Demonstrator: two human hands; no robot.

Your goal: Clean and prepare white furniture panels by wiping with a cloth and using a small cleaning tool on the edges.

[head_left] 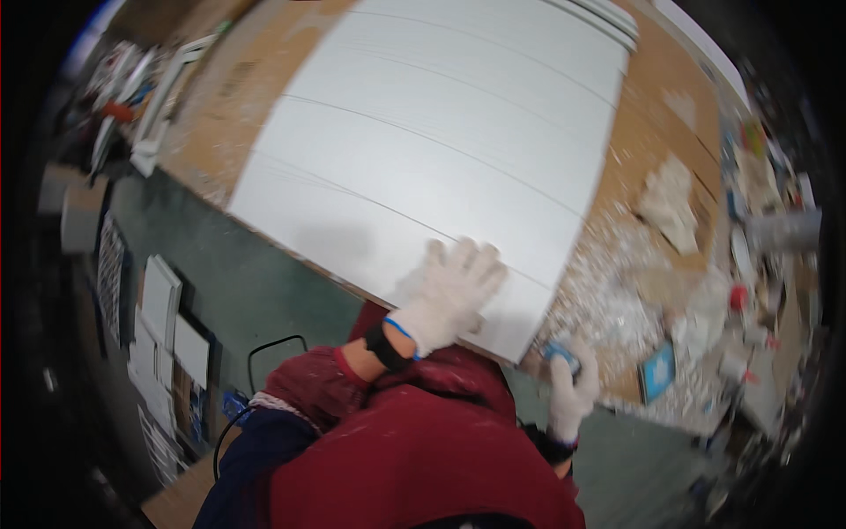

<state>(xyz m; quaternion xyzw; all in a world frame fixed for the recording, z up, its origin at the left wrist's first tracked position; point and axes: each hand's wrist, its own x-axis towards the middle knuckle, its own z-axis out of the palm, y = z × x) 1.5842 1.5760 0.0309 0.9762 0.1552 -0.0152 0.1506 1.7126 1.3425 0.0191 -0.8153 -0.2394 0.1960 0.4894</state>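
Observation:
A large white panel (423,167) with thin dark lines running across it lies on a cardboard-covered table. My left hand (454,295), in a white glove, rests flat near the panel's front edge with its fingers spread. At the panel's near right corner, my gloved right hand (575,388) is closed around a small blue object (560,354). Its kind is hard to make out, since the fingers partly cover it and the picture is blurred. The right hand is beside the panel, at the table's front edge.
White scraps and shavings (608,291) litter the cardboard (652,150) right of the panel. A crumpled off-white glove or cloth (670,204) and a blue box (656,374) lie there. White boards (159,304) lean at the lower left, and a black cable (251,361) hangs near my left side.

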